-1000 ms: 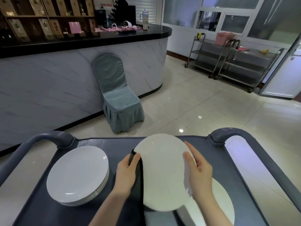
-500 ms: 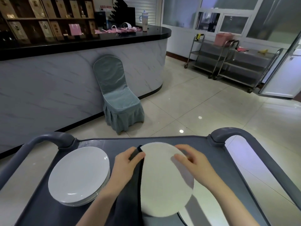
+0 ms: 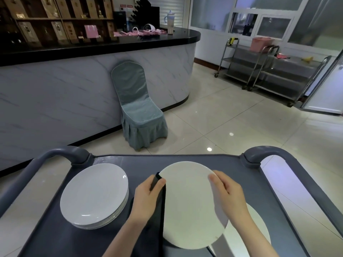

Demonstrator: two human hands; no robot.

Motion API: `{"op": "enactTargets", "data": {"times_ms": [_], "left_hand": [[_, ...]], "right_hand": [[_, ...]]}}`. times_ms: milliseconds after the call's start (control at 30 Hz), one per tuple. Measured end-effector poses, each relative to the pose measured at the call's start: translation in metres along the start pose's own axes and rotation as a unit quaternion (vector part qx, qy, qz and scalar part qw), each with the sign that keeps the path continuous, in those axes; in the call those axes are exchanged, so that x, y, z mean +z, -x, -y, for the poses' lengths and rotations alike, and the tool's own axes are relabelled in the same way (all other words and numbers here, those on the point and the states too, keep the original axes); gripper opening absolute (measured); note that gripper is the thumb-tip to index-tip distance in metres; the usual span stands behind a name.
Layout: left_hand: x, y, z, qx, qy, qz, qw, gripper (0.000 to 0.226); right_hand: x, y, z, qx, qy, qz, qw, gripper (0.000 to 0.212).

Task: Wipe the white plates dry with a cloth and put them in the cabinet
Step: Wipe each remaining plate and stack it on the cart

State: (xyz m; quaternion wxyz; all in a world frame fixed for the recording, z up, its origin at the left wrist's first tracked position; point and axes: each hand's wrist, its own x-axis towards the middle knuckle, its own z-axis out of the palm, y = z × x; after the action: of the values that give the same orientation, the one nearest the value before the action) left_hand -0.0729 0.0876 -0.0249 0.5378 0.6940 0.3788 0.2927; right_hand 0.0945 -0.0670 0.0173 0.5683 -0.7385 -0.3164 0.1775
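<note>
head view: white plate (image 3: 189, 204) held tilted above grey cart (image 3: 111, 242), likely so dark cloth (image 3: 160, 204) reaches its face. left hand (image 3: 146, 199) fingers clamped on cloth at plate's left rim; right hand (image 3: 229, 196) fingers closed on right rim, steadying. count: one plate in hand, one plate stack (image 3: 94, 195) at left, layers too fine to count, one lower plate (image 3: 248, 236) under right arm. cabinet not visible.
</note>
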Motion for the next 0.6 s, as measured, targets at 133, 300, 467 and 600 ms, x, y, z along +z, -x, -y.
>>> {"op": "enactTargets", "data": {"times_ms": [133, 300, 467, 600], "left_hand": [[-0.01, -0.015, -0.025, 0.083, -0.048, 0.087, 0.992, 0.024], [-0.004, -0.023, -0.043, 0.155, -0.128, 0.198, 0.959, 0.024], [-0.006, -0.006, -0.017, 0.035, 0.004, 0.032, 0.999, 0.02], [-0.009, -0.006, -0.013, 0.008, -0.025, 0.047, 0.999, 0.017]], "right_hand": [[0.004, -0.004, 0.007, -0.043, 0.043, 0.055, 0.997, 0.019], [0.018, -0.006, 0.011, -0.117, 0.137, 0.131, 0.975, 0.013], [0.006, -0.003, 0.006, -0.026, -0.009, 0.001, 1.0, 0.02], [0.006, -0.002, 0.005, -0.01, 0.0, 0.025, 1.0, 0.023]]}}
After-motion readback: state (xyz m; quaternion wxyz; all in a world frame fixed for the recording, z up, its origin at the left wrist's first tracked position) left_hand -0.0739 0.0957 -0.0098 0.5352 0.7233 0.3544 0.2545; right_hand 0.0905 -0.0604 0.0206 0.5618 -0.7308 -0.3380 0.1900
